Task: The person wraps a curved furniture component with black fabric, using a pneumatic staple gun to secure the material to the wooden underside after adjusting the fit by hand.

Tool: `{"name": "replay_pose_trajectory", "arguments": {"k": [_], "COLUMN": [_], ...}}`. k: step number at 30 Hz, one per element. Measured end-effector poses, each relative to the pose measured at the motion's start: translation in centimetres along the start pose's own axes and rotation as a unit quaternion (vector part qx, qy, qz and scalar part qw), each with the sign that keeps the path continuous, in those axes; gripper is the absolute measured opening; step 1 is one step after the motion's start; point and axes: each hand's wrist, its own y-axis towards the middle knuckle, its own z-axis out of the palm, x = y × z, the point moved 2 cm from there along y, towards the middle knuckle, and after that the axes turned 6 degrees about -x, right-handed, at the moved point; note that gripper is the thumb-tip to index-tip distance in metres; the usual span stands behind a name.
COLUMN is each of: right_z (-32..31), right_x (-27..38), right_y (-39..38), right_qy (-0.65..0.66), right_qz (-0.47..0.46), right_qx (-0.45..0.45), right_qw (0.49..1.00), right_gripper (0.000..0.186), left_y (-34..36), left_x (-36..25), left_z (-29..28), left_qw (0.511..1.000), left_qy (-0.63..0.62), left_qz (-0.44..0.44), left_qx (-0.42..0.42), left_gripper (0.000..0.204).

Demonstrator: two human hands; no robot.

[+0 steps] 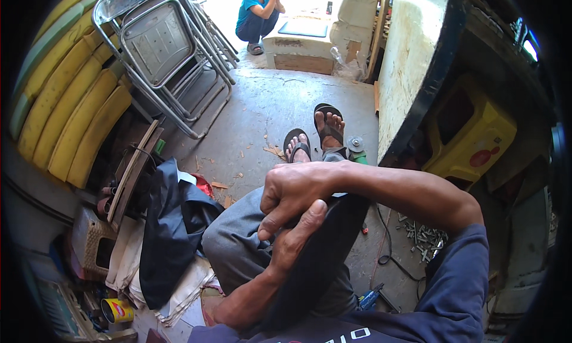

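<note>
A black, stiff piece of material [325,248] rests across my lap, running down toward my chest. My left hand [295,239] grips its upper edge from below, thumb pointing up. Over the same edge my right hand [292,194] closes, fingers curled down onto the left thumb. Both hands meet above my grey-trousered knee [238,236]. My feet in dark sandals [316,137] rest on the concrete floor ahead.
Folded metal chairs [167,51] lean at the upper left beside stacked yellow cushions [71,111]. Dark cloth [170,224] and clutter lie to my left. A white board [411,63] and yellow stool [471,134] stand right. Screws [423,233] and a black cable [387,248] lie on the floor. Another person [256,15] crouches far off.
</note>
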Motion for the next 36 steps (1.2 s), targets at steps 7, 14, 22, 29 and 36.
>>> {"name": "replay_pose_trajectory", "arguments": {"k": [7, 14, 22, 29, 36], "right_z": [0.6, -1.6, 5.1, 5.1, 6.7], "right_x": [2.6, 1.2, -4.6, -2.4, -1.5], "right_y": [1.0, -5.8, -8.0, -5.5, -3.7], "right_qy": [-0.094, -0.051, 0.04, -0.155, -0.176], "right_qz": [-0.061, -0.163, -0.006, -0.137, -0.176], "right_qx": [-0.046, -0.446, -0.628, -0.665, -0.546], "right_qw": [0.993, 0.878, 0.777, 0.718, 0.8], "right_gripper": [0.066, 0.032, 0.054, 0.049, 0.042], "left_y": [-1.3, -2.5, 0.3, -0.9, -0.6], "left_x": [1.5, -0.3, -0.2, -0.9, -1.4], "left_z": [1.5, 1.9, -3.1, -6.5, -9.4], "left_qw": [0.994, 0.977, 0.977, 0.95, 0.979], "left_qy": [-0.053, -0.046, -0.06, 0.033, -0.061], "left_qz": [0.095, 0.169, 0.197, 0.284, 0.192], "left_qx": [-0.004, -0.12, -0.052, -0.124, -0.039], "left_gripper": [0.055, 0.026, 0.031, 0.036, 0.034]}}
